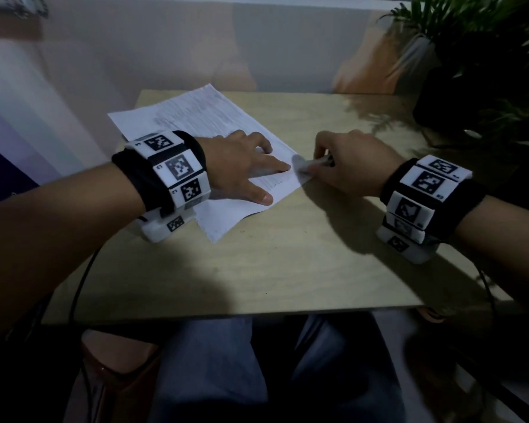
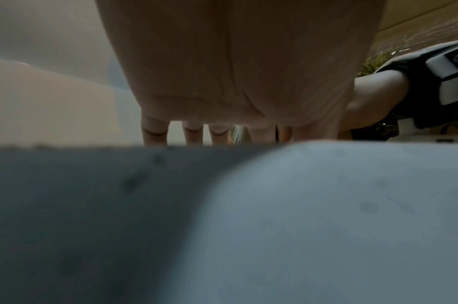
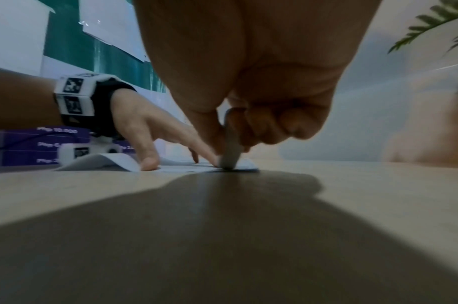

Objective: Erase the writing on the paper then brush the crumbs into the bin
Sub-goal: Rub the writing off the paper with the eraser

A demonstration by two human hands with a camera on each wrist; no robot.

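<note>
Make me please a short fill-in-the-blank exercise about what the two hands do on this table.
1. The left hand presses flat on the ____.
2. The right hand pinches a white ____ against the paper's edge.
3. The paper lies on a wooden ____.
4. Behind the right hand stands a green ____.

Missing words: paper; eraser; table; plant

"Php 10,000" is printed in white on a purple board (image 3: 28, 144), seen in the right wrist view beyond the left hand's fingers (image 3: 147, 152); the lower lines begin "Php" but blur. Print on the paper (image 1: 196, 117) is not legible.
</note>
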